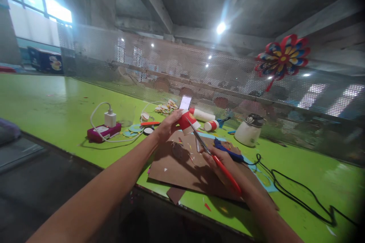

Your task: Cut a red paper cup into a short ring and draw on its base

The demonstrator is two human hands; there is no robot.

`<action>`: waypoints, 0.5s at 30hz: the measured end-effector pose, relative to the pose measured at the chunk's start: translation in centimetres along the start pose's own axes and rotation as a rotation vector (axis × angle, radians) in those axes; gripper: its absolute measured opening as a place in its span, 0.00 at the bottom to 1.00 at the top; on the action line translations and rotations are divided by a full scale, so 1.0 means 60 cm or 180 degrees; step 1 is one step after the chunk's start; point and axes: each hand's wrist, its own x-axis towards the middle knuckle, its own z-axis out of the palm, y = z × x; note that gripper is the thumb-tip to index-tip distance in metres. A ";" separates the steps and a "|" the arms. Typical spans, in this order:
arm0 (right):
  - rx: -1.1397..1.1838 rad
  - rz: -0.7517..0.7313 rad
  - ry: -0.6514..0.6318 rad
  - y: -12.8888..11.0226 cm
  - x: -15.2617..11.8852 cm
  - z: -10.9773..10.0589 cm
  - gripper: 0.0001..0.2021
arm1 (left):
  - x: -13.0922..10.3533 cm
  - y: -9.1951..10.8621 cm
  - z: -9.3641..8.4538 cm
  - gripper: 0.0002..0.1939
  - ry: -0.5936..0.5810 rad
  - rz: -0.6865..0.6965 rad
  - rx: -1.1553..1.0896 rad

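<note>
In my left hand (168,124) is a red and white paper cup (186,119), tilted over the work board, with my fingers closed around its left side. My right hand (221,162) grips a pair of scissors (202,142) with long metal blades and red handles. The blade tips reach the cup's red surface; whether they cut into it I cannot tell. Under both hands lies a brown cardboard sheet (179,176) with small paper scraps on it. A dark blue glue gun (228,151) rests just behind my right hand.
More red and white paper cups (203,115) lie behind the cardboard. A white and black kettle-like container (249,130) stands at right, near a black cable (299,193). To the left sits a purple power strip (99,132) with a white charger (110,118). A perforated metal screen (159,68) borders the green table (65,110).
</note>
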 end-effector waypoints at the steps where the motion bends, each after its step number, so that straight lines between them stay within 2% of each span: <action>1: -0.0026 0.0031 -0.0035 0.000 0.000 0.001 0.14 | 0.000 0.000 0.000 0.21 -0.0007 0.0013 -0.0002; 5: -0.0075 0.0090 -0.0138 -0.006 0.000 0.004 0.14 | 0.000 -0.002 0.000 0.21 0.0047 0.0081 -0.0017; 15: -0.0182 0.0053 -0.0072 -0.015 0.001 0.003 0.16 | 0.003 -0.001 -0.003 0.21 0.0197 0.0012 0.0051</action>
